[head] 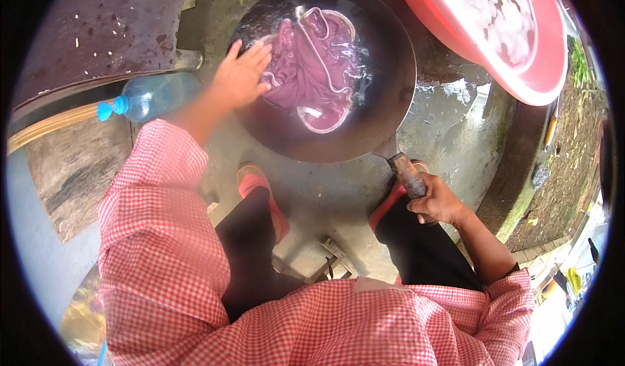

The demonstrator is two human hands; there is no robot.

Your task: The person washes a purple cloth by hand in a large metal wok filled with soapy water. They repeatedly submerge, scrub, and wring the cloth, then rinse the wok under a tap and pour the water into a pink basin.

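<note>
A large dark wok [337, 141] with water in it stands before me. In the water lies a wet purple cloth [317, 68] with pale piping and a small white tag. My left hand [244, 75] is at the wok's left side, fingers spread, by the cloth's left edge; whether it touches the cloth I cannot tell. My right hand [434, 200] is closed around the wok's worn wooden handle [407, 175] at the lower right.
Two nested pink basins [542, 80] with foamy white contents are at the upper right. On the left, a clear blue plastic bottle [161, 95] lies beside a dark tabletop [112, 29]. A low wooden frame [339, 256] shows between my legs. Wet concrete floor [449, 131] surrounds the wok.
</note>
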